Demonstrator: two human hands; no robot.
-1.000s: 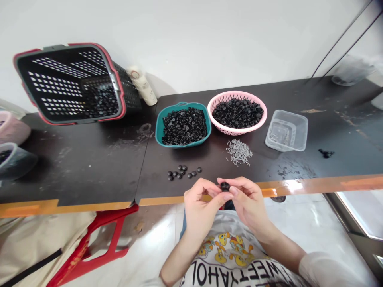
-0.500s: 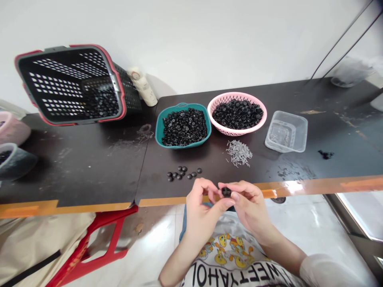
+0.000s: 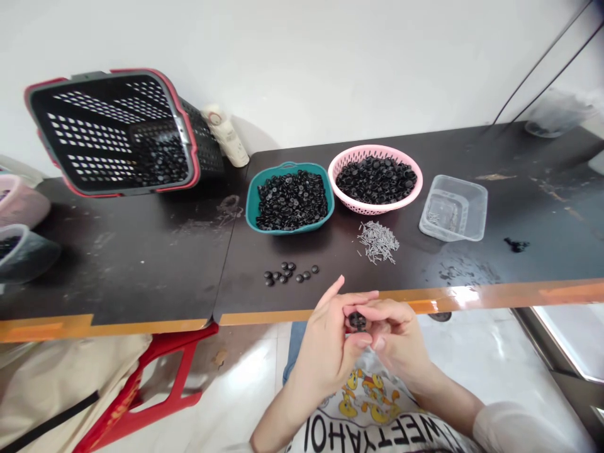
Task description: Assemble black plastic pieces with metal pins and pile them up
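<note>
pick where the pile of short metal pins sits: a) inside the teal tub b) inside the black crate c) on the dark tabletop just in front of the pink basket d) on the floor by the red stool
c, the short metal pins lie loose on the dark tabletop, right in front of the pink perforated basket.

A black plastic basket (image 3: pixel 108 133) with a red rim lies tilted on the table (image 3: pixel 117 258); a cream tube (image 3: pixel 225 135) leans just beside it; a clear plastic tub (image 3: pixel 453 207) sits further right; a red folding stool (image 3: pixel 141 390) stands on the floor below.
</note>
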